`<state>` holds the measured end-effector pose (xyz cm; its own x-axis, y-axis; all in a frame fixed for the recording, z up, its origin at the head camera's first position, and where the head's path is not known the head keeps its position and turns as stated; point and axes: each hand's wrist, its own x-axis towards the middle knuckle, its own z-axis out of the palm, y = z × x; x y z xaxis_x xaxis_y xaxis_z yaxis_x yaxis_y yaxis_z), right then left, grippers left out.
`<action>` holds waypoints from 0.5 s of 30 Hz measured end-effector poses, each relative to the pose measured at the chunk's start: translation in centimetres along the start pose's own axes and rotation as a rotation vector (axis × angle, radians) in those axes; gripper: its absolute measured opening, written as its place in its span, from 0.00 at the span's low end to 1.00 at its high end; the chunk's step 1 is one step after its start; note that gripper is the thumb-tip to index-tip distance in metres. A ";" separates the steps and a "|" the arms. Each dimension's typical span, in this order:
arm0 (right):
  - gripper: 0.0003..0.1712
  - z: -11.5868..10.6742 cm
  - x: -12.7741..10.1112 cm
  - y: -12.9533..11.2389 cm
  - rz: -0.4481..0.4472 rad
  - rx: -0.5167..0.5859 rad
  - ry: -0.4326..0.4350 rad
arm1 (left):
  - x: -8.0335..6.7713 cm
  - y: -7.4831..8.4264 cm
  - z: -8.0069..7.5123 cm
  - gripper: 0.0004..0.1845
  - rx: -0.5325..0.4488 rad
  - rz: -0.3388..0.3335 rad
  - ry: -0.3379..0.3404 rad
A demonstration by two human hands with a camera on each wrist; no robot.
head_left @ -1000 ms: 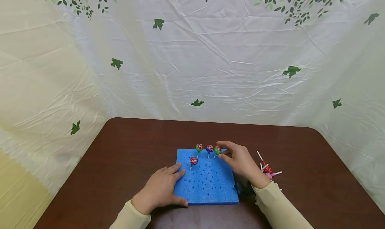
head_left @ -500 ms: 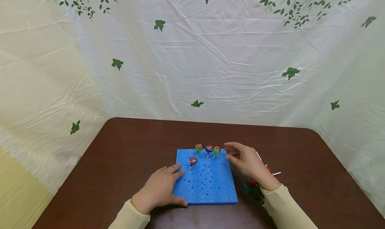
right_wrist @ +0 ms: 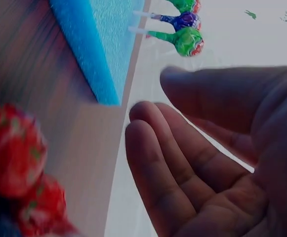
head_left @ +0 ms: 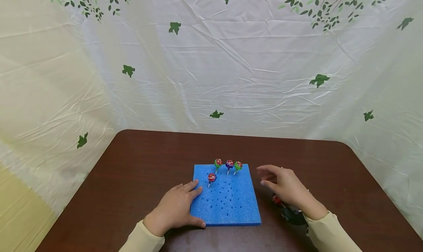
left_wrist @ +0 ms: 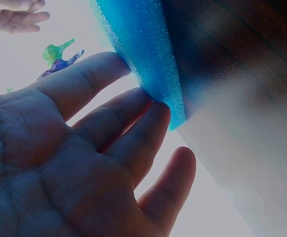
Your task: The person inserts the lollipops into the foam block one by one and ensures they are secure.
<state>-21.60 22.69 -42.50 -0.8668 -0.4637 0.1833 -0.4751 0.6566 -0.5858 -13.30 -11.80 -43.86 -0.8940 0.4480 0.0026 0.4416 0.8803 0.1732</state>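
A square blue foam pad (head_left: 226, 197) pierced with rows of small holes is lying flat on the dark brown wooden table (head_left: 138, 171). Four wrapped round lollipops are standing upright in it by their white sticks: a green-and-red one (head_left: 218, 162), a purple one (head_left: 229, 164) and a green one (head_left: 238, 165) are lining its far edge, and a red one (head_left: 212, 177) is standing alone one row nearer, toward the left. The wrappers are carrying print, but it is too small to read.

The left hand (head_left: 175, 209) is resting on the pad's near left corner, its fingers straight and slightly apart, with the fingertips (left_wrist: 155, 111) pressing against the foam edge.

The right hand (head_left: 286, 187) is hovering just right of the pad, well apart from the standing lollipops, palm turned inward, fingers (right_wrist: 153, 158) loosely extended and close together, gripping nothing. Beneath its wrist a small heap of loose red-wrapped lollipops (head_left: 277, 199) is lying on the table, blurred in the right wrist view.

A creased white sheet printed with green leaves (head_left: 211, 61) is hanging behind the table.
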 end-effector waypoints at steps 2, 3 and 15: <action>0.21 -0.3 -0.3 0.1 -0.014 -0.009 0.002 | 0.0 0.0 0.0 0.54 -0.002 0.001 0.001; 0.21 -0.4 -0.4 0.2 -0.017 -0.012 0.012 | 0.0 0.0 0.0 0.54 -0.002 0.001 0.001; 0.20 -2.0 -0.9 2.2 0.054 -0.009 -0.026 | 0.0 -0.1 0.0 0.55 -0.008 -0.002 -0.009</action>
<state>-22.13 25.76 -42.38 -0.8872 -0.4425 0.1306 -0.4288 0.6863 -0.5875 -13.35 -11.83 -43.92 -0.8942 0.4475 -0.0062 0.4392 0.8800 0.1807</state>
